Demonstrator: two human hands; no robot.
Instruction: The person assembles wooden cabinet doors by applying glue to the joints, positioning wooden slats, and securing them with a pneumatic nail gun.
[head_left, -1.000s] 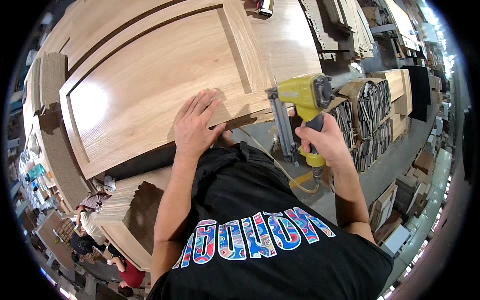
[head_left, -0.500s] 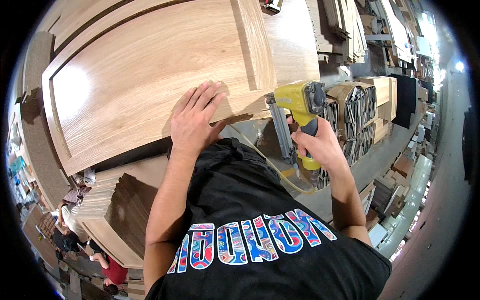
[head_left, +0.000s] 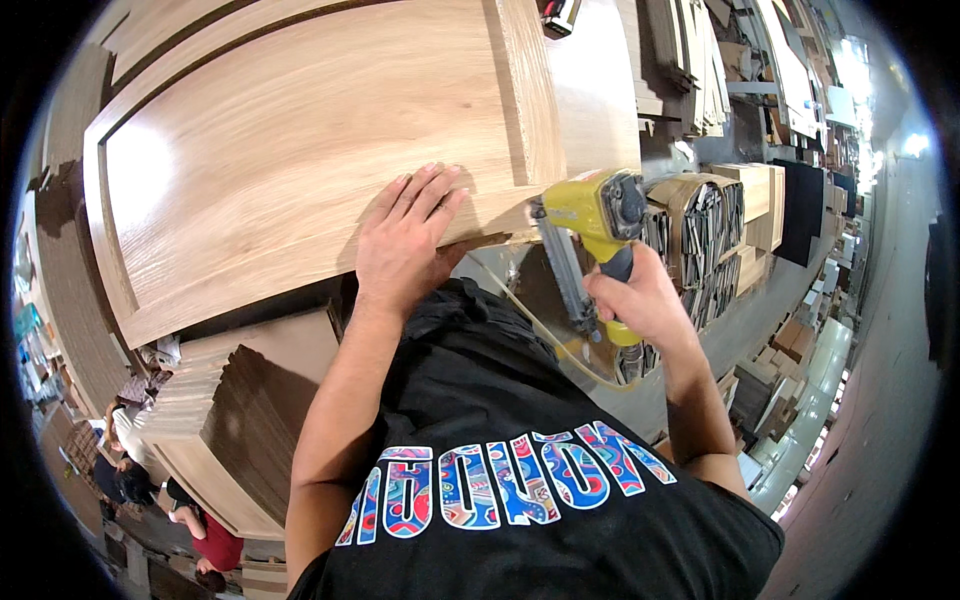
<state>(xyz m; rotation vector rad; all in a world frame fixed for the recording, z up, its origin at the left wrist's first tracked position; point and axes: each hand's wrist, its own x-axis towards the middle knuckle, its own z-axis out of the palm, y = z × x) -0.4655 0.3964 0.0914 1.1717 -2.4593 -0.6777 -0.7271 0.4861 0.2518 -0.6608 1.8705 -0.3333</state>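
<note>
My right hand (head_left: pixel 642 298) grips a yellow and black nail gun (head_left: pixel 588 212) by its handle, with the nose up against the near right corner of a framed wooden panel (head_left: pixel 330 130). From the base of the tool trails a pale air hose (head_left: pixel 520 308). My left hand (head_left: pixel 408 235) lies flat on the panel's near edge, fingers stretched out and slightly apart, the thumb down by the edge. A raised wooden strip (head_left: pixel 530 90) runs along the panel's right end. The exact contact between nose and wood is too small to make out.
A tape measure (head_left: pixel 560 17) lies on the pale board past the panel. Stacked panels (head_left: pixel 215 430) stand at my lower left. Bundled strips (head_left: pixel 700 220) rest to the right of the nail gun. Two people (head_left: pixel 205 540) are at the far lower left.
The nail gun has shifted slightly left and down, staying at the panel's corner. My left hand has slid a little to the right on the panel.
</note>
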